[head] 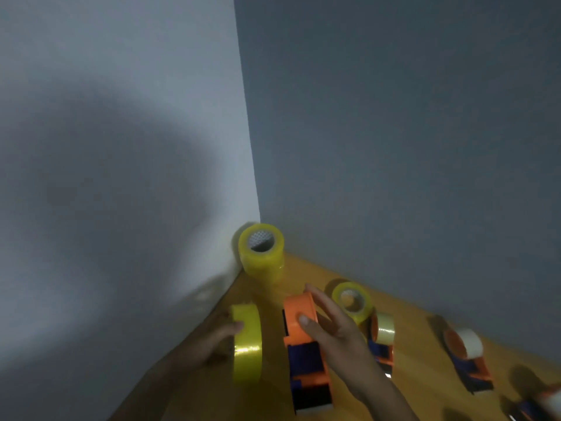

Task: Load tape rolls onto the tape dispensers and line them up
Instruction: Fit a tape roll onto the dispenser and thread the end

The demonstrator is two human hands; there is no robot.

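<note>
Grey walls corner an orange table (273, 293); left grip (218, 338) holds the upright yellow roll (247, 344) just left of the empty dispenser (303, 344), which the right grip (331, 326) clasps.

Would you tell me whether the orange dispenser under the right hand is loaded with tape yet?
Apparently empty: the orange dispenser shows bare orange hub, and the yellow roll stands apart in the left hand.

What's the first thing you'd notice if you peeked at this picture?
Two hands at the bottom: the right hand grips an orange and blue tape dispenser, and the left hand holds a yellow tape roll on its edge beside it. A stack of yellow rolls stands in the corner where the two grey walls meet.
</note>
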